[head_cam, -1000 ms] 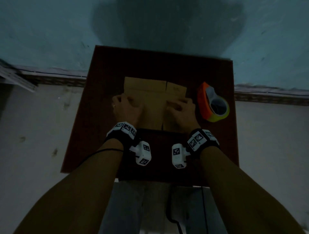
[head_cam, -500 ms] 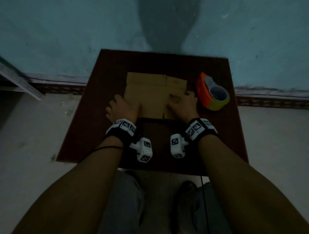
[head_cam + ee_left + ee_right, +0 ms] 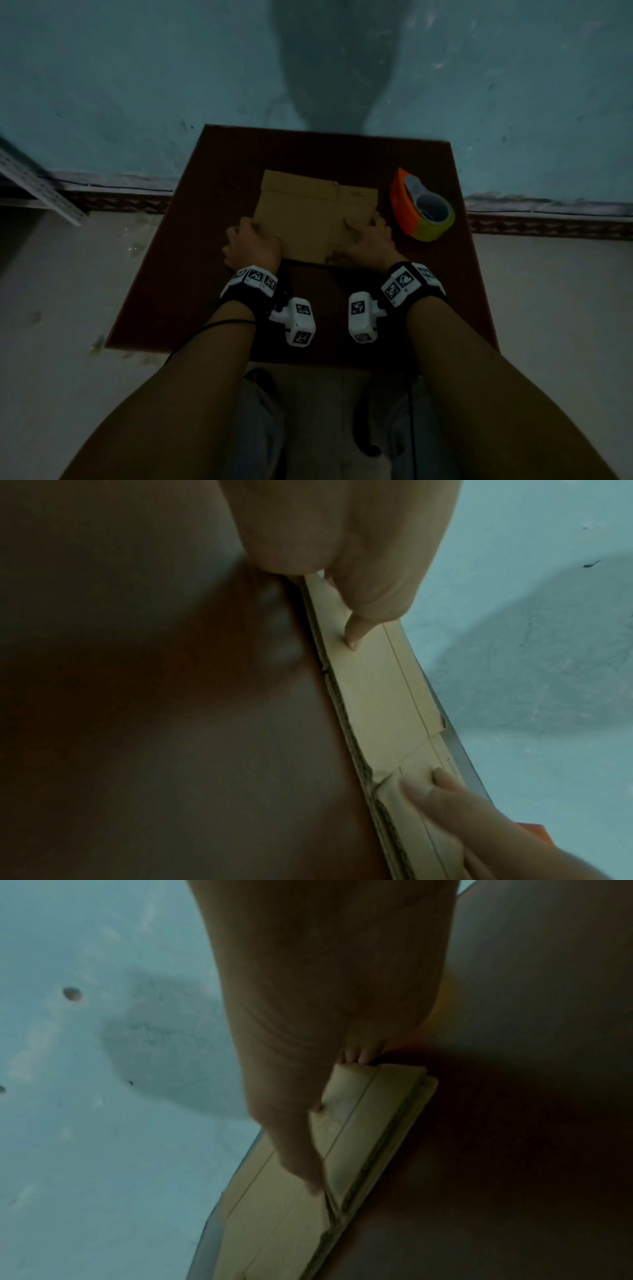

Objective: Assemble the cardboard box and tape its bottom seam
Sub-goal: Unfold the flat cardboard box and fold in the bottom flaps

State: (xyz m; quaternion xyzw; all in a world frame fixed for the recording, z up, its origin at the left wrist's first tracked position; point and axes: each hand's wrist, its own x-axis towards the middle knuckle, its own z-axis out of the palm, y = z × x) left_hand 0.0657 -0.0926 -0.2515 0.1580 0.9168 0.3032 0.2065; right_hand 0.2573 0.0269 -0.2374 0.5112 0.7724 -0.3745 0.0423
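A flattened brown cardboard box (image 3: 308,212) lies on a dark red-brown table (image 3: 191,274). My left hand (image 3: 251,241) grips the box's near left edge; the left wrist view has its thumb (image 3: 354,638) pressing on top of the cardboard (image 3: 383,696). My right hand (image 3: 368,238) grips the near right edge. In the right wrist view its thumb (image 3: 301,1150) lies along the top of the box (image 3: 373,1118) and its fingertips (image 3: 359,1056) curl over the far side. An orange and yellow tape dispenser (image 3: 423,209) stands just right of the box, apart from both hands.
The table stands against a blue-green wall (image 3: 137,85), with pale floor (image 3: 51,308) on both sides. A perforated metal rail (image 3: 37,185) leans at the far left. My legs are below the table's near edge.
Both hands slid from the top face of the box outward to its left and right edges. The box and tape dispenser stay where they were.
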